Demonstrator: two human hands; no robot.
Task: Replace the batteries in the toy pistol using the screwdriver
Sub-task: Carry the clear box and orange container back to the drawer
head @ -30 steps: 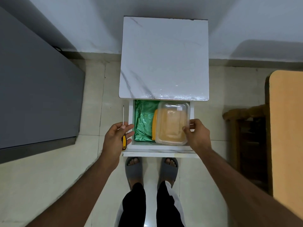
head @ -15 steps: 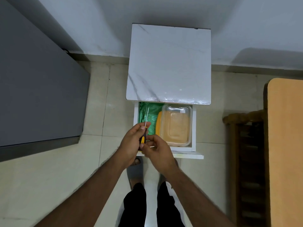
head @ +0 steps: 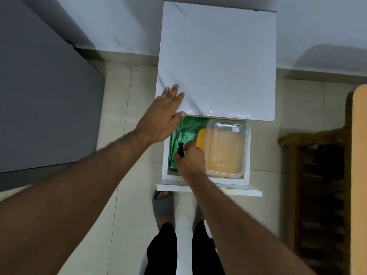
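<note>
Your left hand (head: 161,116) lies flat, fingers straight and spread, on the near left corner of the white marble-patterned table (head: 216,60); the thumb hangs over the front edge, above the open drawer (head: 204,180). That grip holds nothing.

Your right hand (head: 191,159) is over the drawer's left half, fingers curled round the screwdriver (head: 181,149). Grip closed on the dark handle. The handle's upper end shows above the knuckles. A thin dark line runs up from it over the green, probably the shaft; the tip is too faint to place. The tool stands roughly upright, leaning slightly away from you.

Drawer is pulled out toward you, front panel above your feet. Inside, left: crumpled green plastic bag (head: 184,132). Right: clear plastic container (head: 225,149) with an orange-tinted inside, filling most of that side. A yellow-orange piece (head: 201,140) sits between the bag and the container, touching the container's left wall; cannot tell what it is.

Toy pistol: none visible as such. Batteries: none visible either.

Surroundings: grey cabinet (head: 39,96) to your left, wooden chair (head: 317,175) and light wood tabletop (head: 359,175) to your right, pale tiled floor (head: 123,195). You wear grey slippers (head: 163,207) and dark trousers.
</note>
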